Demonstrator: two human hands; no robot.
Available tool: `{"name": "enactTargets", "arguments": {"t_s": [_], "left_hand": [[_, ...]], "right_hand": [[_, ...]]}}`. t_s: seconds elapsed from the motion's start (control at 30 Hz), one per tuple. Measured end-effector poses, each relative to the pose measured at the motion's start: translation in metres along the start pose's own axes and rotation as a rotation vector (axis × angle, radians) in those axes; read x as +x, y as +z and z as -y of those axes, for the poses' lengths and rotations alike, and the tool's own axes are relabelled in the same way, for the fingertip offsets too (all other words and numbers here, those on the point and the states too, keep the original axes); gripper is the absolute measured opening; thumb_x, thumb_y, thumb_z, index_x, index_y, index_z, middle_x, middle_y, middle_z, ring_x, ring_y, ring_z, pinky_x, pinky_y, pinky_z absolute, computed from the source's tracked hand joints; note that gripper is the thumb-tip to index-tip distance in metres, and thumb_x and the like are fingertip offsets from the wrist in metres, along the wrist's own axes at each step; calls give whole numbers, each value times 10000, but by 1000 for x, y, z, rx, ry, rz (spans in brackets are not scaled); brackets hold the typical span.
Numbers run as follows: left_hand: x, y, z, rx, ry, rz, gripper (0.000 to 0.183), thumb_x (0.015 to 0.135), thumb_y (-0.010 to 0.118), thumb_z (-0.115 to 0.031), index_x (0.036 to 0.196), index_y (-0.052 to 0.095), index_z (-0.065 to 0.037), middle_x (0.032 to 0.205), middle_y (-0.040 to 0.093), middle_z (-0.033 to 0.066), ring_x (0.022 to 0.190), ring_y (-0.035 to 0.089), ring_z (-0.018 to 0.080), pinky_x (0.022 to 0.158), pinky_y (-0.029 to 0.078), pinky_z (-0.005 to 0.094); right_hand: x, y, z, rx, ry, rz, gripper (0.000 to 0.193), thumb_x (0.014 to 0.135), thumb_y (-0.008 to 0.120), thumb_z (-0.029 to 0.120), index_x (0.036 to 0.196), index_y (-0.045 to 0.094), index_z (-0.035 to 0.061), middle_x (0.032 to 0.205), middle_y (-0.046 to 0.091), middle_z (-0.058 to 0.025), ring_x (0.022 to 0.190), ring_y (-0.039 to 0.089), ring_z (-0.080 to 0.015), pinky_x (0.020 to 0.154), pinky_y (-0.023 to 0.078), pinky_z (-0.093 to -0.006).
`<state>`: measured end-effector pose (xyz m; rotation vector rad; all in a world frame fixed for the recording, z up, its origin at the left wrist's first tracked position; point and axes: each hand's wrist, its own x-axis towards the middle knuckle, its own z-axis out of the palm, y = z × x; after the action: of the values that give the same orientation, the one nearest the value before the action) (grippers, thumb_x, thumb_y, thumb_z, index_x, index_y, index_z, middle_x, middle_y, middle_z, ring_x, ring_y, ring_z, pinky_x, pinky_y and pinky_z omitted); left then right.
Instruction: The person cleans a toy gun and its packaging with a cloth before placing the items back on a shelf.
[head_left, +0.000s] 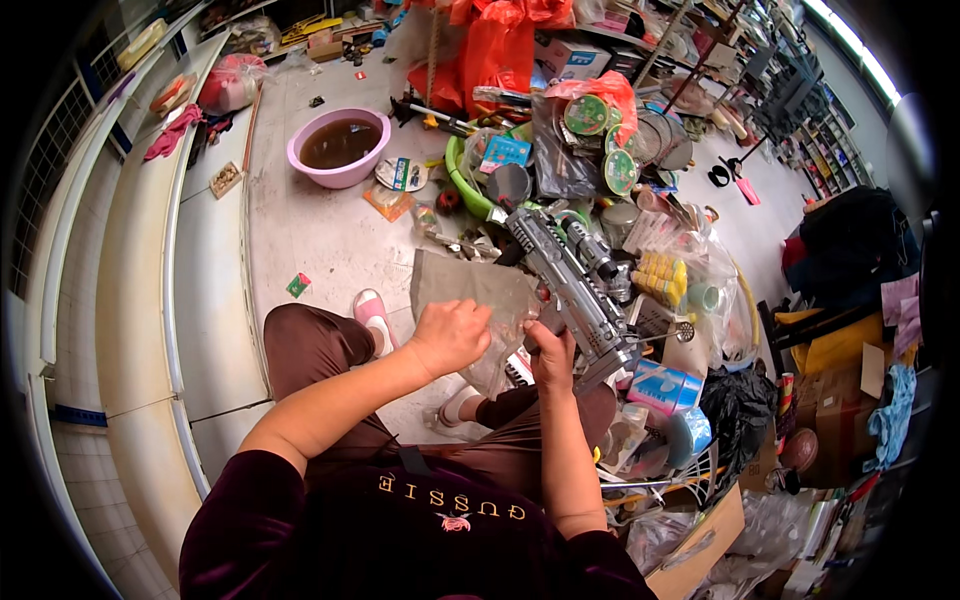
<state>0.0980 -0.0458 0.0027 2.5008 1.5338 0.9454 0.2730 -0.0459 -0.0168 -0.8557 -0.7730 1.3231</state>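
My left hand (453,336) is closed, its fingers curled at the edge of a thin grey cloth or sheet (450,280). That sheet spreads between my hands above the floor, and one corner hangs down near my shoe. My right hand (551,357) is wrapped around the grip of a grey toy gun (575,285), thumb up. The gun slants from far left to near right, with a scope-like tube along its side. The sheet's right edge touches my right hand; whether those fingers pinch it too is hidden.
A pink basin (379,150) of brown water stands on the floor at the far left. Heaped clutter lies ahead and right: a green basin (462,180), round tins (586,115), a yellow bundle (660,277), a black bag (738,400). Shelving (160,240) runs along the left.
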Motion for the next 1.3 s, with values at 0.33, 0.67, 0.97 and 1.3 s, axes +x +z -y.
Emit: {"name": "enactTargets", "arguments": {"t_s": [0.33, 0.67, 0.97, 1.3], "left_hand": [[-2, 7, 22, -215, -450, 175, 277, 780, 518, -290, 704, 629, -48, 672, 620, 163, 637, 612, 355, 587, 490, 457], [-13, 13, 25, -24, -329, 249, 275, 749, 550, -278, 684, 626, -21, 641, 615, 198, 585, 611, 356, 566, 491, 457], [-29, 31, 48, -791, -804, 422, 273, 825, 464, -155, 708, 600, 50, 576, 605, 114, 423, 582, 174, 435, 473, 307], [-35, 93, 34, -519, -559, 318, 268, 831, 476, -189, 723, 618, 11, 623, 624, 153, 505, 621, 262, 537, 506, 392]], "right_hand": [[1, 1, 1, -442, -83, 162, 319, 831, 591, 56, 1137, 530, -12, 931, 581, -23, 869, 538, -108, 765, 437, -246], [19, -19, -35, -558, -117, 298, 220, 844, 544, 61, 1053, 552, -7, 978, 568, -56, 906, 541, -160, 794, 434, -300], [12, -27, -18, -508, -75, 91, 145, 824, 600, 47, 953, 619, -16, 946, 615, -47, 862, 584, -143, 776, 464, -268], [-62, -1, 84, -201, 181, 208, 521, 740, 672, 210, 1142, 478, -58, 792, 543, -93, 665, 536, -190, 638, 435, -291]]}}
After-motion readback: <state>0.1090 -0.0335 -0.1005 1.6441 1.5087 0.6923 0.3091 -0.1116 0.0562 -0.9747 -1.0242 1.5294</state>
